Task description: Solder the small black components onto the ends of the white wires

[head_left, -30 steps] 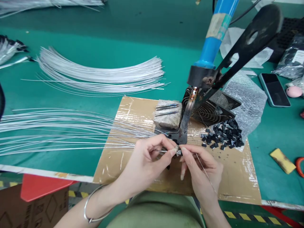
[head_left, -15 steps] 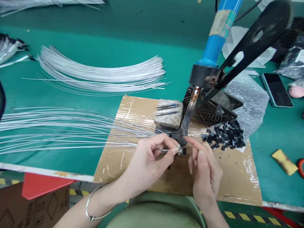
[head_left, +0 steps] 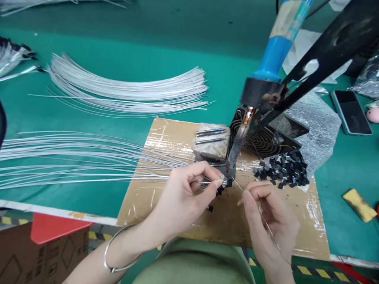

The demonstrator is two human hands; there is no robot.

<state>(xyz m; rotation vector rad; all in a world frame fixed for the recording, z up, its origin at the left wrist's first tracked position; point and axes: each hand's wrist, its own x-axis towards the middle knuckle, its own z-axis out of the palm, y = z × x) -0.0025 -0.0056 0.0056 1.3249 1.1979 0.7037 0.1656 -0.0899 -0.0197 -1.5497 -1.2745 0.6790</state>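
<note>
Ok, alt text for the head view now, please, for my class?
A left hand pinches a black-tipped piece and a right hand holds thin wire beside a blue-handled iron, over cardboard, with black bits piled nearby.

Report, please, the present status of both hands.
Left hand: pinching thin grey wire, small black rectangular block just beyond fingers. Right hand: holding thin silvery metal wire. Possible obstacle: blue-handled metal soldering iron, tip near block.
</note>
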